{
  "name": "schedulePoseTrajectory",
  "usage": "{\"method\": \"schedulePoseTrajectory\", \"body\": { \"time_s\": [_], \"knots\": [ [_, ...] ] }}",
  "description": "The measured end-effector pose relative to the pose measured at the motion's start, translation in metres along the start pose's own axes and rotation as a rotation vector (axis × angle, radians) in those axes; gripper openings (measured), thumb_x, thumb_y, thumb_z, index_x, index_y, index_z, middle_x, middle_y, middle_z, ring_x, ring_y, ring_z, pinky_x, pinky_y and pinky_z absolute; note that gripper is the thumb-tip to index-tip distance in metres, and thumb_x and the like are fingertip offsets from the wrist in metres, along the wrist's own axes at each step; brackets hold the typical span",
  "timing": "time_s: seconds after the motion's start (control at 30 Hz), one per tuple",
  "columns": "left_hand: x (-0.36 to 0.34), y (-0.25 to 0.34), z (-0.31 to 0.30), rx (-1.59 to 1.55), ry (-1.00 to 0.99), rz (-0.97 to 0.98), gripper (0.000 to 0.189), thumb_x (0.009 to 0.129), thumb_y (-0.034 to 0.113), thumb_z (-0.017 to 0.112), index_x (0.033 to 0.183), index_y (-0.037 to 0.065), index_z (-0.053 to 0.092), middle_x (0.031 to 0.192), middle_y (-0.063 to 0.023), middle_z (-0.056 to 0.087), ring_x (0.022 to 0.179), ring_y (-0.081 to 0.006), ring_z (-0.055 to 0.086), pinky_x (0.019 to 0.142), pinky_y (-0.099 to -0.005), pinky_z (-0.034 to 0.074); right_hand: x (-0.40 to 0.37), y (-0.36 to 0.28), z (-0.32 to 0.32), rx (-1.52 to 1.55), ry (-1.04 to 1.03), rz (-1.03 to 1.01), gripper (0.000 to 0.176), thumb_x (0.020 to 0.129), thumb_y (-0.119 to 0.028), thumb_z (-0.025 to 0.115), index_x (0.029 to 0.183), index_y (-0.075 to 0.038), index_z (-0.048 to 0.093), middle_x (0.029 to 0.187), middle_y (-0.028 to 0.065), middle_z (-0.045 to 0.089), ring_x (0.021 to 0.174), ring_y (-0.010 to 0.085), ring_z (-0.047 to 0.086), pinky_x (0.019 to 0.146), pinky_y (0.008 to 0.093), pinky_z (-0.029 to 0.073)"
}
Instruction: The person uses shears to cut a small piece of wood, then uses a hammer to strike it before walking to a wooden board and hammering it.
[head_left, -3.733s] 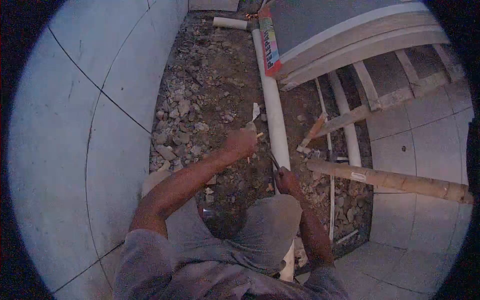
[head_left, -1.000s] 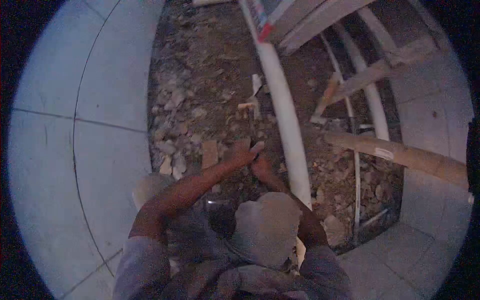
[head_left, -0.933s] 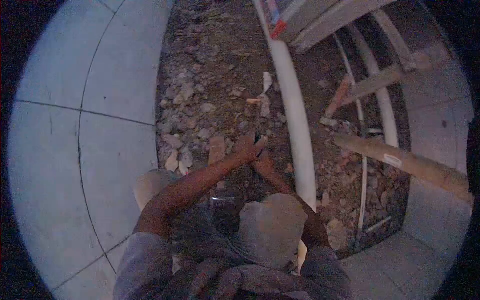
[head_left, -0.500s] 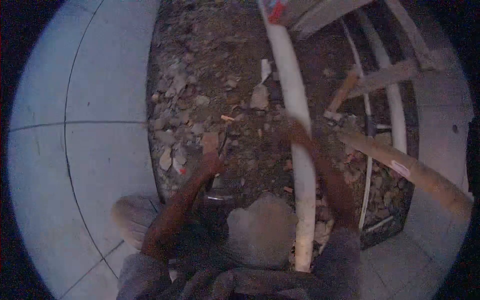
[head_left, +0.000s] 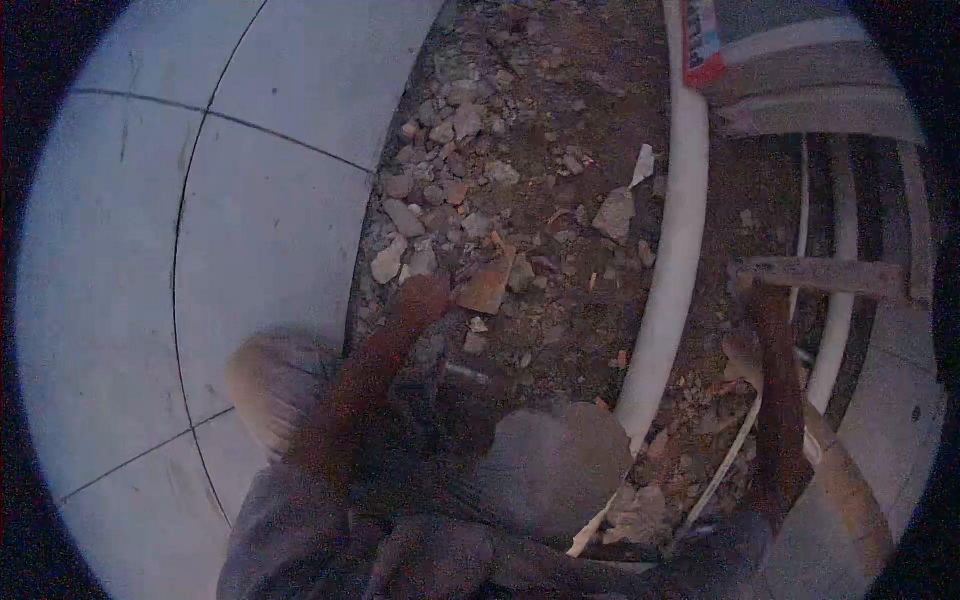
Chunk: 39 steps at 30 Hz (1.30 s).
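Observation:
My left hand [head_left: 425,297] is curled closed over the rubble, just left of a flat brown broken piece [head_left: 488,283]. What its fingers hold, if anything, I cannot tell. Pale stones [head_left: 390,258] lie beyond and left of that hand. A shiny metal-looking item [head_left: 465,374] shows below it, near my knees. My right hand [head_left: 762,293] reaches past the white pipe [head_left: 683,190] to the near end of a wooden bar [head_left: 825,275]; its fingers are dark and blurred. Close below it, a thick wooden pole [head_left: 845,475] slants down to the right.
Large pale floor tiles [head_left: 270,210] border the dirt strip on the left. Broken stones and dirt [head_left: 550,200] fill the strip. Wooden planks [head_left: 820,110] and thinner white pipes [head_left: 845,220] stand at the right. A printed red and blue label [head_left: 702,45] shows near the top.
The view has shifted and turned. My right hand has moved right, from beside the white pipe to the wooden bar. My left hand has shifted left, away from the flat brown piece.

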<state>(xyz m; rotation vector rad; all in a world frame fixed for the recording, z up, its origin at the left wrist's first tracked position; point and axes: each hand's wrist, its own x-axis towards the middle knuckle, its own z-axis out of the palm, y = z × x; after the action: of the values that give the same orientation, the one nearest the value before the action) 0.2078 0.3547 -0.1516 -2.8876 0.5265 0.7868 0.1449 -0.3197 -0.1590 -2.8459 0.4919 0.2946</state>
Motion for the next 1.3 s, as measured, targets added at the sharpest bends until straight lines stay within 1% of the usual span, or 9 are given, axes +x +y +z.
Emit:
{"method": "schedulePoseTrajectory", "body": {
  "time_s": [0.3, 0.47, 0.57, 0.63, 0.67, 0.8, 0.93, 1.13, 1.3],
  "knots": [
    [-0.005, 0.009, -0.002, -0.213, -0.141, 0.089, 0.036, 0.085, 0.035, 0.052, 0.083, 0.000, 0.059, 0.073, -0.0160, 0.059, 0.067, -0.0288, 0.060, 0.061, -0.0431, 0.047, -0.149, -0.179, 0.101, 0.072, 0.267, -0.554, 0.039, 0.094, -0.029, 0.040, 0.125, -0.004, 0.043, 0.118, 0.0148, 0.049, 0.107, 0.0247, 0.050, 0.087, 0.0380, 0.043],
    [-0.007, 0.011, -0.003, -0.239, -0.189, 0.083, 0.036, 0.085, 0.035, 0.051, 0.085, 0.000, 0.059, 0.076, -0.0162, 0.059, 0.070, -0.0288, 0.059, 0.064, -0.0434, 0.047, -0.164, -0.336, 0.125, 0.775, -0.233, -0.252, 0.050, 0.091, -0.033, 0.047, 0.129, -0.002, 0.035, 0.119, 0.0230, 0.047, 0.107, 0.0336, 0.050, 0.086, 0.0440, 0.043],
    [-0.011, 0.009, -0.002, -0.253, -0.210, 0.084, 0.036, 0.086, 0.035, 0.050, 0.086, 0.000, 0.059, 0.078, -0.0163, 0.060, 0.072, -0.0288, 0.059, 0.065, -0.0436, 0.047, -0.144, -0.367, 0.160, 0.586, 0.238, -0.539, 0.048, 0.089, -0.031, 0.050, 0.126, -0.003, 0.036, 0.115, 0.0227, 0.049, 0.104, 0.0379, 0.051, 0.085, 0.0440, 0.043],
    [-0.012, 0.007, -0.001, -0.259, -0.225, 0.077, 0.036, 0.086, 0.035, 0.050, 0.087, 0.000, 0.059, 0.079, -0.0164, 0.060, 0.073, -0.0288, 0.059, 0.066, -0.0437, 0.046, -0.140, -0.389, 0.119, 0.613, -0.098, -0.335, 0.048, 0.089, -0.030, 0.050, 0.125, -0.002, 0.036, 0.113, 0.0236, 0.050, 0.102, 0.0389, 0.051, 0.084, 0.0442, 0.043],
    [-0.012, 0.005, -0.002, -0.260, -0.228, 0.077, 0.037, 0.086, 0.035, 0.049, 0.088, 0.000, 0.059, 0.079, -0.0165, 0.060, 0.073, -0.0288, 0.059, 0.067, -0.0437, 0.046, -0.137, -0.398, 0.099, 0.632, -0.421, -0.124, 0.047, 0.089, -0.029, 0.050, 0.125, -0.001, 0.036, 0.112, 0.0244, 0.050, 0.101, 0.0399, 0.051, 0.083, 0.0443, 0.042],
    [-0.010, 0.005, 0.003, -0.274, -0.257, 0.064, 0.037, 0.087, 0.035, 0.048, 0.089, 0.000, 0.059, 0.082, -0.0166, 0.060, 0.076, -0.0288, 0.059, 0.069, -0.0440, 0.046, -0.138, -0.351, 0.169, 0.410, -0.016, -0.557, 0.045, 0.089, -0.027, 0.050, 0.122, 0.000, 0.037, 0.107, 0.0253, 0.052, 0.097, 0.0411, 0.052, 0.081, 0.0457, 0.042],
    [-0.010, 0.005, 0.003, -0.298, -0.317, 0.057, 0.037, 0.087, 0.035, 0.047, 0.091, 0.000, 0.059, 0.084, -0.0168, 0.060, 0.078, -0.0288, 0.059, 0.071, -0.0442, 0.045, -0.144, -0.391, 0.050, 0.728, -0.019, -0.235, 0.051, 0.090, -0.030, 0.048, 0.128, 0.001, 0.035, 0.113, 0.0260, 0.050, 0.100, 0.0406, 0.051, 0.084, 0.0456, 0.041],
    [-0.007, 0.004, 0.002, -0.276, -0.336, 0.058, 0.038, 0.088, 0.035, 0.046, 0.094, 0.000, 0.058, 0.087, -0.0171, 0.060, 0.082, -0.0289, 0.059, 0.074, -0.0446, 0.045, -0.106, -0.361, 0.199, 0.318, -0.304, -0.341, 0.059, 0.091, -0.038, 0.043, 0.132, 0.002, 0.031, 0.118, 0.0271, 0.048, 0.103, 0.0402, 0.051, 0.087, 0.0469, 0.040],
    [-0.011, 0.006, 0.000, -0.291, -0.369, 0.038, 0.039, 0.089, 0.035, 0.044, 0.096, 0.000, 0.058, 0.090, -0.0173, 0.060, 0.085, -0.0289, 0.059, 0.076, -0.0449, 0.044, -0.125, -0.384, 0.112, 0.537, -0.104, -0.018, 0.060, 0.091, -0.041, 0.043, 0.133, 0.001, 0.032, 0.123, 0.0253, 0.046, 0.110, 0.0391, 0.046, 0.091, 0.0472, 0.038]
  ]
}}
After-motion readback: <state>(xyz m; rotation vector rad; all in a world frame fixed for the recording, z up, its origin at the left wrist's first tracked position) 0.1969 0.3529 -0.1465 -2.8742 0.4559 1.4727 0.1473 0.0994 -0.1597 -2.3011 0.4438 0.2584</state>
